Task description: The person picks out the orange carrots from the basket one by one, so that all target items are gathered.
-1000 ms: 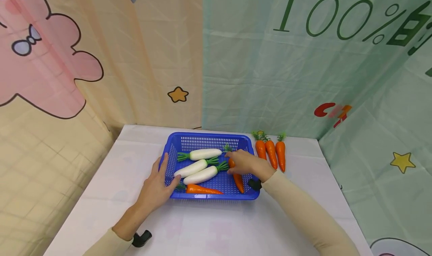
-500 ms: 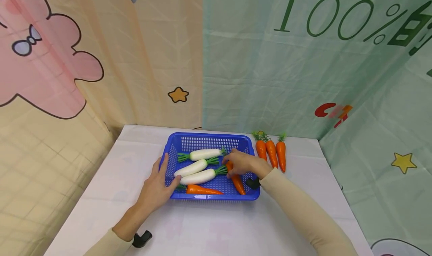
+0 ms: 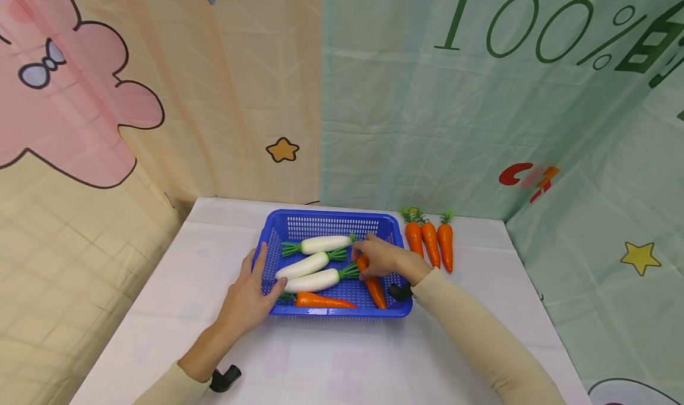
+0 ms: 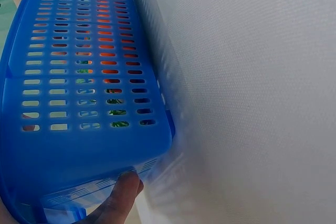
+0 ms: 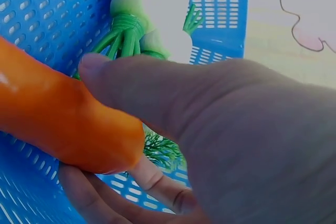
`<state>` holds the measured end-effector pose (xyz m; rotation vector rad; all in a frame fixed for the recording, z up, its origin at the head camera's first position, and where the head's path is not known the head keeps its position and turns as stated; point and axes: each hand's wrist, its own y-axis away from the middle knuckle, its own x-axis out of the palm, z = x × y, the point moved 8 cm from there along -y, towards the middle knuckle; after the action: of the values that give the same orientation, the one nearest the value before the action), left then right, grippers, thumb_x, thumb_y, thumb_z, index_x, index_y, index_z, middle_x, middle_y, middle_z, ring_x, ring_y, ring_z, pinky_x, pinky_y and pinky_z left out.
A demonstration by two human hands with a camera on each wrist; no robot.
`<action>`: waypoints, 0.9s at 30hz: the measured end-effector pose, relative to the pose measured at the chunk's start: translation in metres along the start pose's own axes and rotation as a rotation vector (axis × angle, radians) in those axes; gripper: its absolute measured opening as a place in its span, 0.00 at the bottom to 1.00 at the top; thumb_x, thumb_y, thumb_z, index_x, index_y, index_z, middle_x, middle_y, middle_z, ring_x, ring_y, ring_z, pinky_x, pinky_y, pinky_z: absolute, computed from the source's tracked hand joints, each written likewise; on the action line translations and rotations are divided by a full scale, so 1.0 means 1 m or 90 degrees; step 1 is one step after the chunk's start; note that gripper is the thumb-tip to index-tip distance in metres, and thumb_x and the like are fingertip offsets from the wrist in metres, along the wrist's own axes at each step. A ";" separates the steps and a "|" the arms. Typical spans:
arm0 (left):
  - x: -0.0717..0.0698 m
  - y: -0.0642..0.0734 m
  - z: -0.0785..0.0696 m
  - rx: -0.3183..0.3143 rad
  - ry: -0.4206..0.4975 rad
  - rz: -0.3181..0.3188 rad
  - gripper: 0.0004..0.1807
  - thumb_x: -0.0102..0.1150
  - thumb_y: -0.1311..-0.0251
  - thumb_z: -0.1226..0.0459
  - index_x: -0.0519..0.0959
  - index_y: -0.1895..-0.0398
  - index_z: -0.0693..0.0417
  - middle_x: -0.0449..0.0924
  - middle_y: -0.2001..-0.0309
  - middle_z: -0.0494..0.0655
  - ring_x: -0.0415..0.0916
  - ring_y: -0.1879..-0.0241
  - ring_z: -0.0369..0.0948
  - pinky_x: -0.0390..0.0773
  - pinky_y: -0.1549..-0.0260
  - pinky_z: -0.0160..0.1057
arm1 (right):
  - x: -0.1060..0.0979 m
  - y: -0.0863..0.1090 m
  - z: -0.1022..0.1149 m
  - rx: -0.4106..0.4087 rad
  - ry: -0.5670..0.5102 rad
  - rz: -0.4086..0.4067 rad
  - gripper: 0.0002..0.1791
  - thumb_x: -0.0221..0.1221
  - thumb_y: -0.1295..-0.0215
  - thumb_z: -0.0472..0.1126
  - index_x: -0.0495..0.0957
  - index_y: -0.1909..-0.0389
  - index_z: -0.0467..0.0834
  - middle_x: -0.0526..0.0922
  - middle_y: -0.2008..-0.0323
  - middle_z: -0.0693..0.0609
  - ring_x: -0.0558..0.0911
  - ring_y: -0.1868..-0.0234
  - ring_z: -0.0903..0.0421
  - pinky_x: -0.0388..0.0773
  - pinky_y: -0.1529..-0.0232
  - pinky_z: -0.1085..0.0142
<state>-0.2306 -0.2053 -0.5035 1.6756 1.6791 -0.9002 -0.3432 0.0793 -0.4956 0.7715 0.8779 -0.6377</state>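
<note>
A blue plastic basket (image 3: 342, 312) stands on the table. My left hand (image 3: 243, 298) grips its left side near the front corner; in the left wrist view a finger (image 4: 123, 192) lies against the outer wall. Inside the basket, my right hand (image 3: 382, 258) holds an orange carrot (image 3: 376, 292) at its thick leafy end, the tip pointing toward the front rim. The right wrist view has the thumb (image 5: 131, 85) on one side of this carrot and fingers below. Three white radishes (image 3: 313, 281) with green stalks lie left of it. Another carrot (image 3: 323, 300) lies along the front wall.
Just right of the basket, three carrots (image 3: 445, 247) with leafy tops lie side by side on the white-covered table (image 3: 342, 363). Printed curtains (image 3: 417, 126) rise behind the table and at both sides.
The right hand has shifted the carrot slightly left, and its leafy top now sits by the far radish's tip. The front radish has slid a little left. My left hand stays in place.
</note>
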 end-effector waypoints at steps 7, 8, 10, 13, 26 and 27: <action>0.000 -0.001 0.002 -0.001 0.000 0.003 0.56 0.63 0.15 0.45 0.42 0.01 0.55 0.45 0.06 0.75 0.77 0.26 0.83 0.85 0.34 0.79 | -0.004 0.001 0.001 -0.012 -0.014 -0.024 0.15 0.79 0.26 0.37 0.85 0.46 0.47 0.76 0.46 0.44 0.77 0.49 0.49 0.86 0.45 0.57; 0.001 -0.001 0.002 -0.003 0.000 0.004 0.56 0.62 0.15 0.45 0.42 0.01 0.55 0.45 0.06 0.75 0.77 0.26 0.83 0.85 0.34 0.79 | -0.005 0.002 0.002 -0.013 -0.015 -0.026 0.15 0.79 0.26 0.37 0.85 0.47 0.47 0.76 0.47 0.44 0.77 0.49 0.49 0.86 0.45 0.57; 0.001 -0.001 0.003 -0.005 0.000 0.006 0.56 0.62 0.15 0.45 0.42 0.01 0.55 0.45 0.06 0.75 0.77 0.26 0.83 0.84 0.34 0.79 | -0.006 0.002 0.002 -0.016 -0.015 -0.033 0.14 0.79 0.26 0.36 0.85 0.47 0.48 0.77 0.47 0.44 0.77 0.49 0.50 0.86 0.45 0.57; 0.001 -0.001 0.003 -0.008 -0.001 0.010 0.56 0.62 0.15 0.45 0.41 0.01 0.55 0.44 0.06 0.75 0.77 0.26 0.84 0.84 0.33 0.79 | -0.008 0.003 0.003 -0.024 -0.010 -0.045 0.15 0.79 0.26 0.36 0.84 0.48 0.49 0.77 0.48 0.45 0.76 0.49 0.50 0.86 0.44 0.57; 0.001 0.000 0.004 -0.016 -0.005 0.011 0.56 0.62 0.15 0.44 0.41 0.01 0.54 0.44 0.06 0.74 0.76 0.26 0.84 0.81 0.32 0.82 | -0.014 0.009 0.003 -0.022 0.003 -0.058 0.16 0.78 0.24 0.38 0.92 0.40 0.47 0.82 0.45 0.42 0.78 0.47 0.49 0.91 0.36 0.51; 0.001 0.000 0.004 -0.015 -0.005 0.012 0.56 0.62 0.15 0.44 0.41 0.01 0.54 0.45 0.06 0.74 0.76 0.26 0.84 0.81 0.31 0.82 | -0.014 0.009 0.003 -0.024 -0.001 -0.058 0.15 0.78 0.25 0.39 0.91 0.41 0.47 0.82 0.46 0.42 0.78 0.47 0.49 0.90 0.37 0.51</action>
<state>-0.2308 -0.2077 -0.5070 1.6665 1.6599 -0.8741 -0.3415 0.0847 -0.4797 0.6997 0.9254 -0.6994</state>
